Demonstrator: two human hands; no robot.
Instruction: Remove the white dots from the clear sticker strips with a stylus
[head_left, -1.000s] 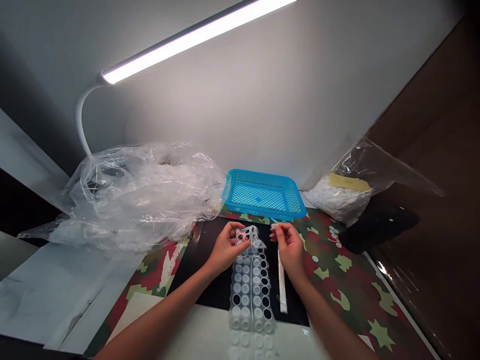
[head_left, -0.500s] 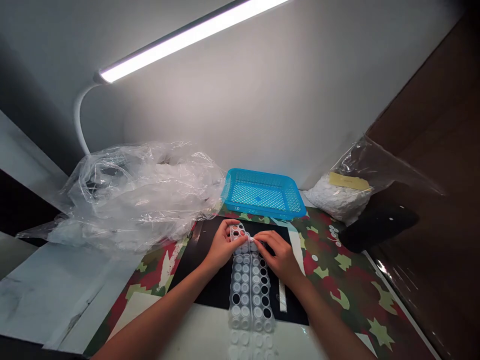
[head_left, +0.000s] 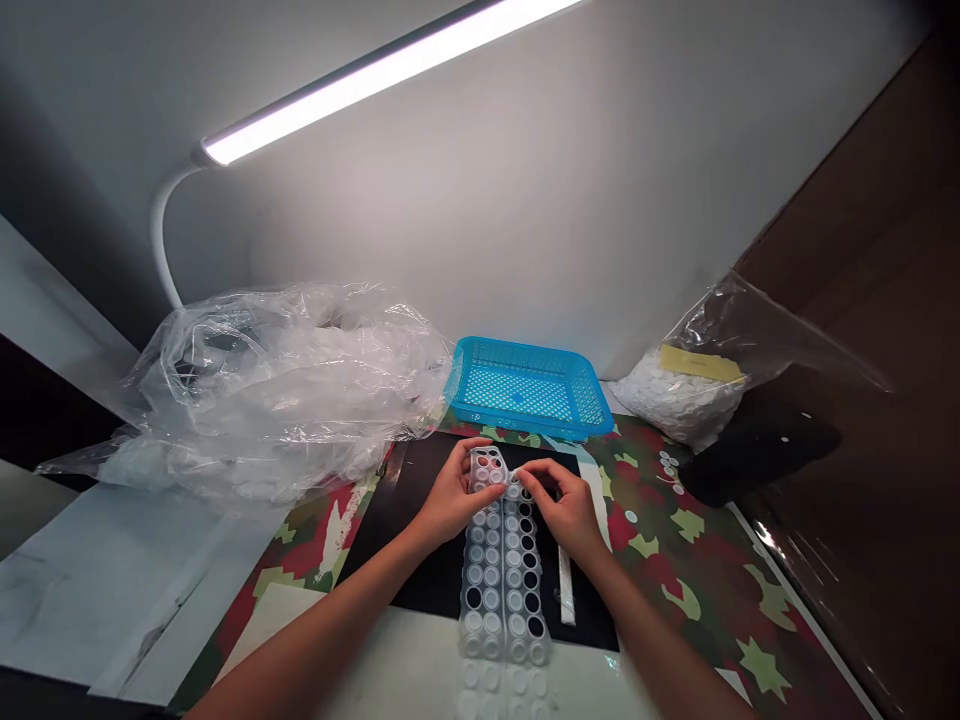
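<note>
A long translucent plastic strip (head_left: 492, 575) with rows of round cups runs away from me down the middle. Most cups look white, while several show dark circles. My left hand (head_left: 451, 497) grips the strip's far end, its thumb on top and fingers behind; reddish skin shows through a couple of cups there. At the far end's right half, my right hand (head_left: 566, 505) has thumb and forefinger pinched together. A small whitish bit shows at those fingertips, too small to name. Under the strip lies a black mat (head_left: 420, 500).
A blue basket (head_left: 525, 428) stands behind the mat. Clear plastic bags (head_left: 300, 390) bulge at left; a bag of white pieces (head_left: 675, 400) and a black object (head_left: 757, 455) sit right. Small white discs (head_left: 667, 463) and a narrow white strip (head_left: 565, 590) lie nearby. A lamp (head_left: 375, 85) hangs above.
My left hand has shifted slightly right and tilted the strip's far end more upright. My right hand has drawn slightly right, its fingers more bent and its pinch lifted a little.
</note>
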